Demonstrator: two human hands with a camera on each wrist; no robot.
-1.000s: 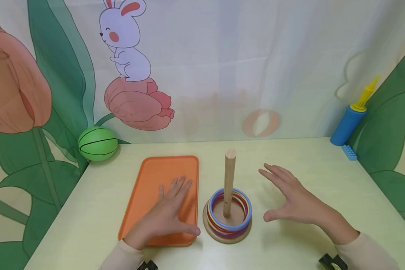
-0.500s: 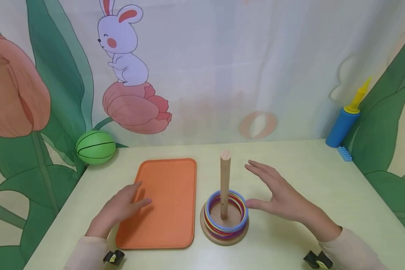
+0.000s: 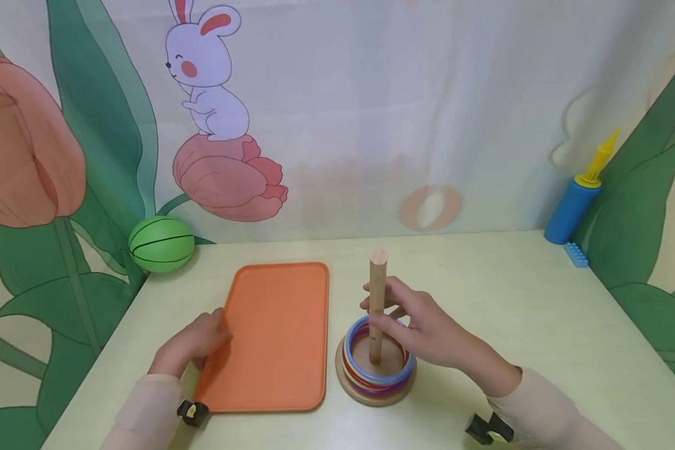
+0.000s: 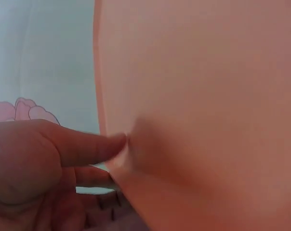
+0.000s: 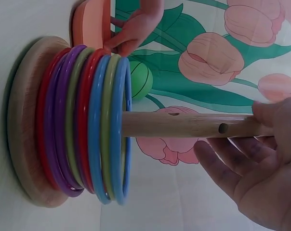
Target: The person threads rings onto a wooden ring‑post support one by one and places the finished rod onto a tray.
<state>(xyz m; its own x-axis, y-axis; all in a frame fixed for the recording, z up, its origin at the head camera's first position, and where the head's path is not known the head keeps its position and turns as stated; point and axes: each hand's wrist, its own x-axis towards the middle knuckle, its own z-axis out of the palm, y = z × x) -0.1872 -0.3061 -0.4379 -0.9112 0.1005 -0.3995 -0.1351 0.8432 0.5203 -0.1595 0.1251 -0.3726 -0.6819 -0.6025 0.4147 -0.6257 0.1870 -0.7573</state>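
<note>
My left hand (image 3: 198, 338) pinches the left edge of an orange tray (image 3: 278, 337), the thumb on its upper face and the fingers underneath. In the left wrist view, the tray (image 4: 198, 82) fills most of the picture. To its right stands an upright wooden post (image 3: 377, 281) on a round wooden base (image 5: 25, 120). My right hand (image 3: 435, 331) grips this post above the rings, its thumb on the near side and its fingers curled behind. Several thin rings (image 5: 92, 125) in blue, green, red and purple lie stacked around the post on the base.
A green ball (image 3: 161, 244) sits at the table's back left corner. At the back right stand a blue and yellow hand pump (image 3: 570, 203) and a small blue toy brick (image 3: 575, 255). Behind the table hangs a printed curtain (image 3: 343, 112).
My left hand has moved left off the tray's middle and now pinches its left edge. My right hand has come left to the post, and its fingers have curled around it.
</note>
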